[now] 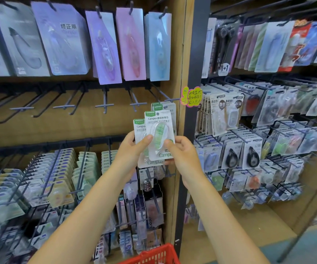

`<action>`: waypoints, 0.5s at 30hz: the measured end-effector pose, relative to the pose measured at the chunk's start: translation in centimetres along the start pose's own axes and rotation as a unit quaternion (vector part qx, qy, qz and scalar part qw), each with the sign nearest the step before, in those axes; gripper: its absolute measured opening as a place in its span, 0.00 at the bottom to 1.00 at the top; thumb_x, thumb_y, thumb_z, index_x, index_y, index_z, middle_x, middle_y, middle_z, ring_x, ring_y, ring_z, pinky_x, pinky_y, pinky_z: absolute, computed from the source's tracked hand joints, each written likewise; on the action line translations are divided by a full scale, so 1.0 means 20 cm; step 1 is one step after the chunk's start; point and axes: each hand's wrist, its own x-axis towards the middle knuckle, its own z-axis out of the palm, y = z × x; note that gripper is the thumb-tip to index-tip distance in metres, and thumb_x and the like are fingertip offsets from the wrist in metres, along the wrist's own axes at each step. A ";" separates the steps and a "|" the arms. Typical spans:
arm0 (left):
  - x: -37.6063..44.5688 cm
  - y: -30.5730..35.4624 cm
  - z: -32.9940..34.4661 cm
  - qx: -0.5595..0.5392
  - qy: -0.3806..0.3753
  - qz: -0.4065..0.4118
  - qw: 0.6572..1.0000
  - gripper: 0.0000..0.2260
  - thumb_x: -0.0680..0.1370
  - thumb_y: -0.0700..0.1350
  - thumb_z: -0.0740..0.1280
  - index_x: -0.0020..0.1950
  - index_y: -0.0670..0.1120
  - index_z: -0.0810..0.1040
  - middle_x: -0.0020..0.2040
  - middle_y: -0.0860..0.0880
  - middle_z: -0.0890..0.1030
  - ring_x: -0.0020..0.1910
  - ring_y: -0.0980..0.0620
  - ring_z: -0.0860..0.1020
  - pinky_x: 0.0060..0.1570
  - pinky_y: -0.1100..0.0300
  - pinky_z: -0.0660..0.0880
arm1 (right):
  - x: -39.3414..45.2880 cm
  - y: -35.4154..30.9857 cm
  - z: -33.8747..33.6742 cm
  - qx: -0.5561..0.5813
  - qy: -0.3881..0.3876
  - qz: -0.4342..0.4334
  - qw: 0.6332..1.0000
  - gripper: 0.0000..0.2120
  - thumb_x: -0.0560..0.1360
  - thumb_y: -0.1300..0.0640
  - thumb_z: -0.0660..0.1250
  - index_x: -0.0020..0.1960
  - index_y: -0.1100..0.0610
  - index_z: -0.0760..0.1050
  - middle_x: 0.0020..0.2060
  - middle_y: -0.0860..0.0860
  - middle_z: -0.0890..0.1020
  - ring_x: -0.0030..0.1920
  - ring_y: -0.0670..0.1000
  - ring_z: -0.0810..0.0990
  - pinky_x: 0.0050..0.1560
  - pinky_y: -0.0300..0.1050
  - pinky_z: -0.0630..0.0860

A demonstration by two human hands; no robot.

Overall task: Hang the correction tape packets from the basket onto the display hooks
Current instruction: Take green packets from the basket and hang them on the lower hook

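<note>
In front of the shelf I hold up white Campus correction tape packets [158, 134] with green plaid tape bodies. My left hand [134, 149] grips the rear packets from the left, thumb across their front. My right hand [180, 151] pinches the front packet at its lower right edge. More of the same packets [164, 107] hang behind on a hook at the right end of the middle row. The other display hooks [104, 106] in that row are bare. The red basket [154, 255] shows only its rim at the bottom edge; its contents are hidden.
Larger correction tape cards [131, 44] hang on the top row. Crowded wire hooks of small packets [58, 178] fill the lower left shelves. A dark post [194, 111] with a yellow note [191, 97] divides off the packed right-hand display [258, 140].
</note>
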 end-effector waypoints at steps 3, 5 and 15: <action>0.01 -0.01 -0.03 0.018 0.018 0.009 1.000 0.17 0.81 0.41 0.71 0.70 0.49 0.76 0.61 0.50 0.85 0.60 0.47 0.84 0.64 0.41 0.78 | 0.02 0.00 0.02 -0.003 -0.001 -0.002 1.000 0.09 0.81 0.55 0.67 0.59 0.56 0.74 0.51 0.51 0.86 0.45 0.46 0.86 0.38 0.46 0.83; 0.02 0.00 -0.03 0.026 0.022 0.014 0.999 0.17 0.81 0.39 0.70 0.70 0.49 0.76 0.60 0.49 0.86 0.58 0.47 0.85 0.61 0.41 0.80 | 0.02 0.00 0.03 -0.001 -0.010 -0.012 1.000 0.09 0.80 0.55 0.69 0.59 0.56 0.74 0.51 0.50 0.85 0.45 0.46 0.86 0.38 0.47 0.83; 0.01 0.00 -0.10 0.024 0.070 0.011 0.997 0.14 0.81 0.41 0.72 0.66 0.47 0.80 0.56 0.49 0.87 0.56 0.47 0.86 0.55 0.46 0.82 | 0.08 0.00 0.02 0.014 0.042 -0.030 0.999 0.10 0.80 0.54 0.69 0.59 0.55 0.74 0.53 0.48 0.82 0.41 0.41 0.84 0.35 0.43 0.82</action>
